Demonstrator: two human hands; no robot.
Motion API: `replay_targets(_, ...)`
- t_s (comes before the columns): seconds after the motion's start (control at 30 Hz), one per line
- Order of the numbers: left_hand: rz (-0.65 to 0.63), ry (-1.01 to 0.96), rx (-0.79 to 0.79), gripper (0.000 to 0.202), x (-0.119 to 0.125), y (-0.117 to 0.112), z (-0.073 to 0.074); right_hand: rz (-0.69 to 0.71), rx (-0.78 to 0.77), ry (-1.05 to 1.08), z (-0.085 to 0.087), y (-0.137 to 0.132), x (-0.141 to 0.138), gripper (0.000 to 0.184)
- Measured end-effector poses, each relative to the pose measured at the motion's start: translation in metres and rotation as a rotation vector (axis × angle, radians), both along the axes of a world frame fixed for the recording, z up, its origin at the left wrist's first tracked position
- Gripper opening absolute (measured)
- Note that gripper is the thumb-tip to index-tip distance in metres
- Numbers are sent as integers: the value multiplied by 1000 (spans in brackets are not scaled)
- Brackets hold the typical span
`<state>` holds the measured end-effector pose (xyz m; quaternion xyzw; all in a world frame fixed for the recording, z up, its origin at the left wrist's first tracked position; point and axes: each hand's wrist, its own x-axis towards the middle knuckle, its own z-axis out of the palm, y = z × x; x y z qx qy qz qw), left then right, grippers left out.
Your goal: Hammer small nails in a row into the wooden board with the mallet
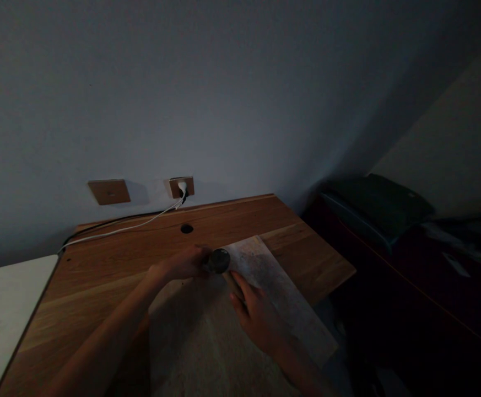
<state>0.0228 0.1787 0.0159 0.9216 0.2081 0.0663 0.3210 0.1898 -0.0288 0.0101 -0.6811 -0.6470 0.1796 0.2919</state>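
In dim light a pale cloth or mat [281,286] lies across a wooden desk [112,264]. My left hand [184,263] reaches over it and closes its fingers on a small dark round object [219,260], something like a lid or cup. My right hand [254,311] rests on the cloth just below that object, fingers pointing up toward it and partly curled around something I cannot make out.
A white cable [133,226] runs from a wall socket [181,187] along the desk's back edge, near a round cable hole [186,228]. A second wall plate [108,191] sits left. A white surface [9,298] adjoins the desk at left; dark furniture with a dark bag [376,207] stands right.
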Motion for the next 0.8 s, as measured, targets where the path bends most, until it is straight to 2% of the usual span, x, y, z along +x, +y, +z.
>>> replay_targets(0.17,-9,37,36,18,4,-5,7,-9,-38,14,2,-2,6,51)
replay_targets(0.27,19,77,81,9,7,-8,10,-72,-26,54,2,-11,17,51)
replay_targets(0.47,17,61,120,8,9,-10,11,-199,-21,111,-19,-38,46,52)
replay_targets(0.6,14,101,177,12,9,-14,16,-221,-1,86,-30,-44,53,51)
replay_targets(0.73,28,112,358,13,14,-35,28,-232,-50,60,-33,-44,53,53)
replay_targets(0.8,-31,65,399,16,20,-51,32,-230,-40,49,-33,-43,53,52)
